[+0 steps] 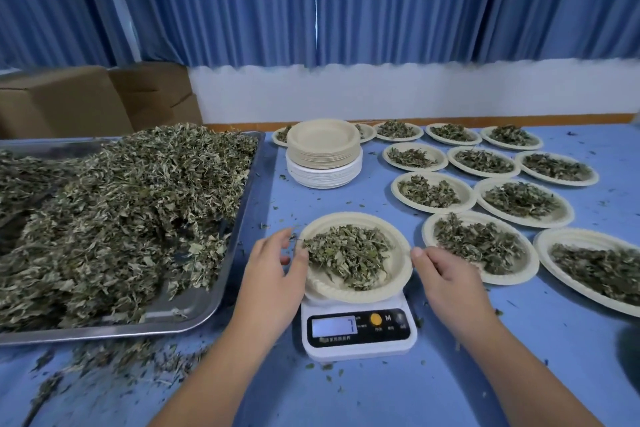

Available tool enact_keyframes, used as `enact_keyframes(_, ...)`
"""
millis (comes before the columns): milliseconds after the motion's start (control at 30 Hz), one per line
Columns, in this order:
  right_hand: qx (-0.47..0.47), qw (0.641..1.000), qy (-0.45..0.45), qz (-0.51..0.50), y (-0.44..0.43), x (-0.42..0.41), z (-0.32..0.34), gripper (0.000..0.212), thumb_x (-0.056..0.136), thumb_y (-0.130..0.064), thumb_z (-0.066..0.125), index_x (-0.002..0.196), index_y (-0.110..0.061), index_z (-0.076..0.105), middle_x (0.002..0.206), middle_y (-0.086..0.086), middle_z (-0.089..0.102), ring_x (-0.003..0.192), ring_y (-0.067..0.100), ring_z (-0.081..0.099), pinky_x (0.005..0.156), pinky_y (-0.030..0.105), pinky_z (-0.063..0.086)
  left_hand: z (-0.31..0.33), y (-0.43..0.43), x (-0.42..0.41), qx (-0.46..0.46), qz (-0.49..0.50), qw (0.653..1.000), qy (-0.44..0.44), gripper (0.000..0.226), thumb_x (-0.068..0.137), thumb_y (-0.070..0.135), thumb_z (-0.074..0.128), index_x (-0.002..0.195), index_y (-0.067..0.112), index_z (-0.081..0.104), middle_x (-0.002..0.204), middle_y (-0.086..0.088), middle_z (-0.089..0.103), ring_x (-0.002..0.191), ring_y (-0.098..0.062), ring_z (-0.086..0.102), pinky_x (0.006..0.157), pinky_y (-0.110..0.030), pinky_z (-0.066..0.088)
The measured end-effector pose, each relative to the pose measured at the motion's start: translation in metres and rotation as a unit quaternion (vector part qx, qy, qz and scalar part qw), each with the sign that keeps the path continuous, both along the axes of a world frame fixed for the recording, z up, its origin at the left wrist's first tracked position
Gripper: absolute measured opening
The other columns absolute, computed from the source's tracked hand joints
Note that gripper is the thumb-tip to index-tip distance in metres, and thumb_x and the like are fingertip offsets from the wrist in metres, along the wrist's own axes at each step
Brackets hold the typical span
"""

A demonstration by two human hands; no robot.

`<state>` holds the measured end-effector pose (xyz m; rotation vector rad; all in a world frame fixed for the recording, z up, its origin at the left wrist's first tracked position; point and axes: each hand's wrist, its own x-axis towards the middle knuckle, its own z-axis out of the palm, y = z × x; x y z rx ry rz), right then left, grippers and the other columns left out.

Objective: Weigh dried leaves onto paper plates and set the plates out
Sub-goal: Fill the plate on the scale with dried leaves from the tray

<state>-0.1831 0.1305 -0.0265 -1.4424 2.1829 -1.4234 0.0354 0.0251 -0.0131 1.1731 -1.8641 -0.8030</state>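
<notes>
Blue curtains (381, 0) over white wall (398, 94) — cardboard boxes (97, 97) left.
</notes>
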Motion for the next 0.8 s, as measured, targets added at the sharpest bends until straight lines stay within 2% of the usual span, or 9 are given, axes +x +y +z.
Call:
enact_keyframes(167, 0.007, 1.000, 0.001, 0.013, 0.000, 0.002, -0.001, 0.044, 0.097, -0.030, 0.049, 0.058, -0.016, 0.035, 0.049, -0.004, 0.034, 0.048, 0.007, 0.031, 0.051, 0.029, 0.024, -0.002, -0.004, -0.004, 0.121, 0.008, 0.991, 0.061, 0.041, 0.094, 0.036, 0.059, 0.132, 0.024, 0.055, 0.101, 0.021, 0.057, 0.094, 0.006, 0.055, 0.081, -0.022, 0.039)
enact_keyframes(267, 0.009, 1.000, 0.006, 0.007, 0.000, 0.003, 0.003, 0.045, 0.098, -0.030, 0.049, 0.056, -0.020, 0.034, 0.047, -0.007, 0.037, 0.047, 0.007, 0.032, 0.051, 0.028, 0.024, 0.007, -0.003, -0.010, 0.158, -0.003, 0.983, 0.090, 0.012, 0.092, 0.029, 0.063, 0.096, 0.041, 0.063, 0.076, 0.031, 0.065, 0.084, 0.009, 0.061, 0.066, -0.007, 0.040)
enact_keyframes(300, 0.011, 1.000, -0.001, 0.004, 0.000, 0.004, 0.004, 0.045, 0.098, -0.030, 0.050, 0.057, -0.019, 0.035, 0.047, -0.007, 0.037, 0.047, 0.007, 0.032, 0.051, 0.030, 0.024, 0.010, -0.002, -0.013, 0.155, -0.014, 0.983, 0.100, 0.021, 0.092, 0.025, 0.064, 0.084, 0.043, 0.058, 0.068, 0.038, 0.062, 0.076, 0.015, 0.060, 0.059, -0.002, 0.039)
enact_keyframes(367, 0.010, 1.000, -0.022, -0.001, 0.002, 0.005, 0.006, 0.045, 0.098, -0.030, 0.050, 0.057, -0.018, 0.035, 0.046, -0.007, 0.036, 0.047, 0.007, 0.031, 0.052, 0.031, 0.026, 0.014, 0.000, -0.015, 0.145, -0.034, 0.982, 0.116, 0.032, 0.092, 0.018, 0.064, 0.077, 0.044, 0.054, 0.061, 0.044, 0.056, 0.065, 0.024, 0.055, 0.053, 0.001, 0.038)
enact_keyframes(433, 0.008, 0.999, -0.047, -0.003, 0.005, 0.006, 0.007, 0.043, 0.098, -0.029, 0.050, 0.059, -0.015, 0.038, 0.048, -0.006, 0.036, 0.048, 0.009, 0.033, 0.053, 0.031, 0.027, 0.017, 0.002, -0.016, 0.134, -0.037, 0.984, 0.115, 0.036, 0.091, 0.013, 0.064, 0.074, 0.043, 0.054, 0.059, 0.040, 0.058, 0.062, 0.023, 0.056, 0.053, -0.001, 0.040)
enact_keyframes(533, -0.003, 0.997, -0.083, -0.006, 0.010, 0.007, 0.015, 0.041, 0.098, -0.029, 0.049, 0.062, -0.011, 0.042, 0.052, -0.004, 0.038, 0.049, 0.012, 0.035, 0.052, 0.030, 0.030, 0.025, 0.005, -0.018, 0.128, -0.033, 0.984, 0.122, 0.027, 0.089, 0.011, 0.066, 0.081, 0.036, 0.058, 0.064, 0.027, 0.064, 0.067, 0.013, 0.059, 0.064, -0.012, 0.044)
enact_keyframes(633, -0.017, 0.990, -0.140, -0.015, 0.016, 0.000, 0.032, 0.042, 0.098, -0.027, 0.050, 0.065, -0.002, 0.048, 0.053, 0.004, 0.048, 0.048, 0.016, 0.043, 0.053, 0.031, 0.036, 0.037, 0.008, -0.027, 0.107, -0.049, 0.987, 0.107, 0.022, 0.089, 0.012, 0.064, 0.075, 0.028, 0.065, 0.068, 0.017, 0.069, 0.069, 0.002, 0.063, 0.066, -0.020, 0.045)
enact_keyframes(700, -0.018, 0.980, -0.195, -0.021, 0.024, -0.009, 0.045, 0.039, 0.097, -0.024, 0.051, 0.064, -0.005, 0.054, 0.051, 0.001, 0.054, 0.046, 0.017, 0.049, 0.048, 0.030, 0.039, 0.047, 0.014, -0.038, 0.094, -0.066, 0.989, 0.098, 0.014, 0.090, 0.014, 0.063, 0.083, 0.023, 0.070, 0.077, 0.007, 0.072, 0.079, -0.011, 0.066, 0.069, -0.026, 0.046)
enact_keyframes(800, -0.001, 0.961, -0.274, -0.032, 0.040, -0.028, 0.067, 0.029, 0.097, -0.021, 0.051, 0.074, -0.006, 0.061, 0.048, 0.000, 0.056, 0.045, 0.018, 0.054, 0.042, 0.026, 0.042, 0.060, 0.026, -0.064, 0.083, -0.084, 0.988, 0.103, 0.014, 0.092, 0.017, 0.060, 0.087, 0.026, 0.070, 0.085, 0.004, 0.072, 0.082, -0.011, 0.066, 0.074, -0.029, 0.048)
